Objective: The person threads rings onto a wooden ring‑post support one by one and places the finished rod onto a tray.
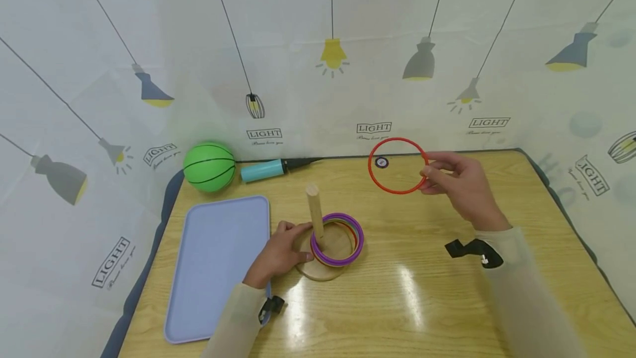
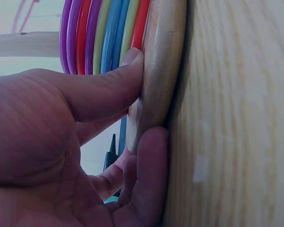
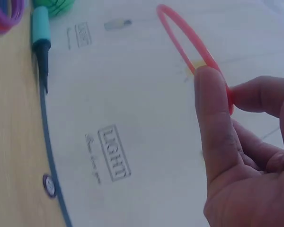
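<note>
A round wooden base [image 1: 318, 277] with an upright wooden peg [image 1: 315, 209] stands on the table. Around the peg lies a stack of colored rings [image 1: 360, 239], purple on top, with red, yellow-green and blue rings lower down in the left wrist view. My left hand [image 1: 280, 253] grips the base at its left edge, thumb on its upper face and fingers curled at the rim [image 2: 154, 104]. Raised above the table's far right half, my right hand [image 1: 462, 187] pinches a single red ring [image 1: 399, 192] between thumb and fingers, apart from the stack.
Left of the stand lies a pale blue tray [image 1: 218, 291]. Behind it are a green ball [image 1: 209, 167] and a light-blue hand pump [image 1: 263, 170] with a black nozzle. A small round sticker [image 1: 381, 162] is near the back edge, before a printed curtain [image 1: 298, 70].
</note>
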`<state>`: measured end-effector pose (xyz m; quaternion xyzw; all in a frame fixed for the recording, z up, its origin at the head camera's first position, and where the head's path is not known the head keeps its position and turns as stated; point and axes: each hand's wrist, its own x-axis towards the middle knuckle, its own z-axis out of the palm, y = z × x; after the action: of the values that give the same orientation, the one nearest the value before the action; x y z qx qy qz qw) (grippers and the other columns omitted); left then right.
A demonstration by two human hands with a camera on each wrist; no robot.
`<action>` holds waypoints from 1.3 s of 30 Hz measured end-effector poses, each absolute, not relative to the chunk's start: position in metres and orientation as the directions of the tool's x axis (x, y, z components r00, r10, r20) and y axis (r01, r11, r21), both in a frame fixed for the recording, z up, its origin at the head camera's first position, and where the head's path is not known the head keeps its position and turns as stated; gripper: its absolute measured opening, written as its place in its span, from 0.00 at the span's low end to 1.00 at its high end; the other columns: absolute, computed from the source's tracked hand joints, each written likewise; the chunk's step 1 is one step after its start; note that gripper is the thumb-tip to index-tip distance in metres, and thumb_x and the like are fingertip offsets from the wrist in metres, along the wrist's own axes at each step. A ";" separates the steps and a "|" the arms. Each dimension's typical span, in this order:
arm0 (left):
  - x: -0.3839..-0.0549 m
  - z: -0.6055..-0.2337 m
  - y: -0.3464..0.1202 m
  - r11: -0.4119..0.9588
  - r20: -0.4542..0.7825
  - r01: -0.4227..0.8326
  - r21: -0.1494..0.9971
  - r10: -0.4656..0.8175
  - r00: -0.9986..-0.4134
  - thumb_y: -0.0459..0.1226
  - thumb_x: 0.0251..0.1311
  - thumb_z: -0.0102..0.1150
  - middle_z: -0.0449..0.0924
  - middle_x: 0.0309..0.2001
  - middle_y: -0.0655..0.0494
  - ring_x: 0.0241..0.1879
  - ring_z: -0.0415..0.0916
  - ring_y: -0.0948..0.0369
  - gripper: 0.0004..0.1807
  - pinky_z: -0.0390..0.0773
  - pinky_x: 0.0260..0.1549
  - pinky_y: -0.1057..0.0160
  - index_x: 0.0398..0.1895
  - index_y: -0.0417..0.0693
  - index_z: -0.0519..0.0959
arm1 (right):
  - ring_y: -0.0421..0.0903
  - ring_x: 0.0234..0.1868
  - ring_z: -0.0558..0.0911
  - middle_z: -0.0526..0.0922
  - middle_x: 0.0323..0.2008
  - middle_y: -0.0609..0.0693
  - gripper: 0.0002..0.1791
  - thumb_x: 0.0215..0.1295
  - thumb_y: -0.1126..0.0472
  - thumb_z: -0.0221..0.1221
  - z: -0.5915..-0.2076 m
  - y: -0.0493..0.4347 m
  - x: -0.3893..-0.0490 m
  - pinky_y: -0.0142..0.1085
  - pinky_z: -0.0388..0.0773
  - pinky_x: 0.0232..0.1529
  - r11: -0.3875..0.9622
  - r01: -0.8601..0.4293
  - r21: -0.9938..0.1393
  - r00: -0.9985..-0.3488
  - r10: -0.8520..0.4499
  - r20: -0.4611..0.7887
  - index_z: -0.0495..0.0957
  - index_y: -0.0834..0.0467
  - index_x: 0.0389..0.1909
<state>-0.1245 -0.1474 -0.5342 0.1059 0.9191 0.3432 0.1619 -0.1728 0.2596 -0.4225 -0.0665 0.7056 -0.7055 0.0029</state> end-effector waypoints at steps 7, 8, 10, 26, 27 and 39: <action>-0.125 -0.534 -0.148 0.747 -0.227 0.083 0.659 0.303 -0.925 0.41 0.60 0.77 0.69 0.56 0.44 0.50 0.72 0.49 0.39 0.75 0.57 0.41 0.76 0.58 0.74 | 0.45 0.31 0.90 0.88 0.36 0.52 0.15 0.73 0.71 0.63 -0.403 0.230 -0.162 0.40 0.88 0.36 -0.199 -0.136 -0.970 -0.975 -0.147 0.166 0.82 0.64 0.58; -0.125 -0.534 -0.148 0.747 -0.226 0.084 0.659 0.304 -0.925 0.41 0.61 0.77 0.69 0.56 0.44 0.50 0.72 0.49 0.39 0.75 0.57 0.41 0.76 0.58 0.74 | 0.45 0.31 0.90 0.88 0.36 0.51 0.15 0.73 0.72 0.63 -0.401 0.226 -0.161 0.39 0.88 0.36 -0.225 -0.135 -0.965 -0.974 -0.149 0.171 0.82 0.64 0.58; -0.125 -0.534 -0.148 0.747 -0.225 0.087 0.659 0.306 -0.925 0.41 0.61 0.77 0.69 0.56 0.44 0.51 0.72 0.49 0.39 0.75 0.58 0.41 0.76 0.59 0.74 | 0.45 0.31 0.90 0.88 0.36 0.51 0.15 0.74 0.72 0.61 -0.398 0.218 -0.158 0.39 0.88 0.36 -0.265 -0.137 -0.955 -0.972 -0.152 0.182 0.82 0.64 0.58; -0.125 -0.537 -0.148 0.746 -0.224 0.093 0.659 0.313 -0.923 0.41 0.63 0.75 0.68 0.56 0.44 0.52 0.73 0.48 0.38 0.74 0.59 0.41 0.77 0.59 0.73 | 0.42 0.33 0.90 0.88 0.37 0.48 0.16 0.76 0.72 0.59 -0.396 0.151 -0.143 0.41 0.88 0.37 -0.310 -0.089 -0.947 -0.943 -0.280 0.180 0.82 0.56 0.59; -0.125 -0.537 -0.148 0.747 -0.222 0.096 0.658 0.313 -0.923 0.41 0.63 0.76 0.68 0.56 0.44 0.53 0.73 0.48 0.38 0.74 0.60 0.40 0.77 0.59 0.73 | 0.42 0.33 0.90 0.88 0.37 0.49 0.16 0.76 0.71 0.60 -0.399 0.148 -0.142 0.42 0.89 0.37 -0.279 -0.082 -0.957 -0.943 -0.289 0.165 0.82 0.56 0.59; -0.124 -0.534 -0.148 0.750 -0.224 0.095 0.654 0.312 -0.923 0.41 0.61 0.77 0.69 0.59 0.41 0.56 0.74 0.45 0.39 0.74 0.60 0.39 0.76 0.60 0.74 | 0.45 0.31 0.90 0.86 0.39 0.51 0.21 0.76 0.66 0.62 -0.435 0.141 -0.137 0.46 0.89 0.39 -0.062 0.031 -0.998 -0.934 -0.358 -0.006 0.76 0.68 0.66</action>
<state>-0.1243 -0.1475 -0.5336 0.1104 0.9214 0.3357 0.1615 -0.1368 0.1410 -0.4346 -0.1220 0.6711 -0.7186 0.1354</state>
